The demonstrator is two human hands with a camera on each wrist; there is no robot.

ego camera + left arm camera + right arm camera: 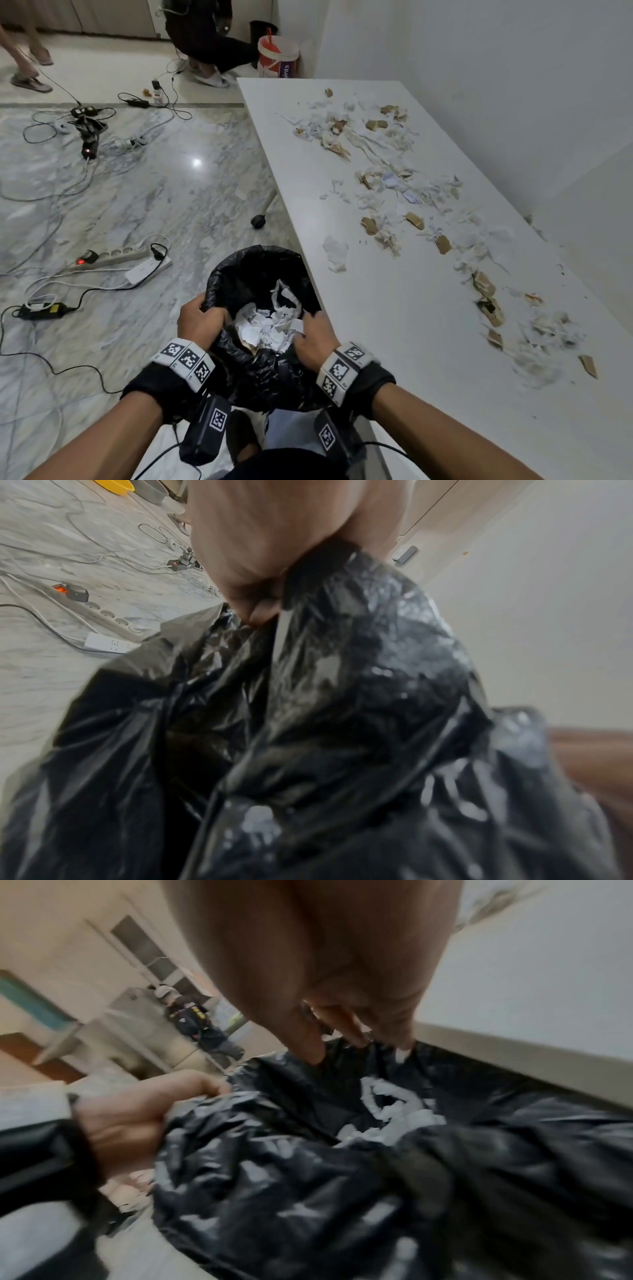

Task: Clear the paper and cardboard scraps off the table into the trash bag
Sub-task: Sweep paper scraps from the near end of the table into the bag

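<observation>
Scraps (270, 329) lie inside the trash bag (239, 270), between left hand (200, 320) and right hand (313, 337), whose fingers (303, 342) clamp its rim.

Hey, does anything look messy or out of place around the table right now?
Yes. Torn scraps still litter the table, though some paper already lies in the bag. Cables and power strips sprawl across the floor beside it.

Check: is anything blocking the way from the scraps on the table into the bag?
Nothing visible does. The bag hangs open at the table edge, left hand and right hand gripping its rim. The scraps lie loose on the bare tabletop.
</observation>
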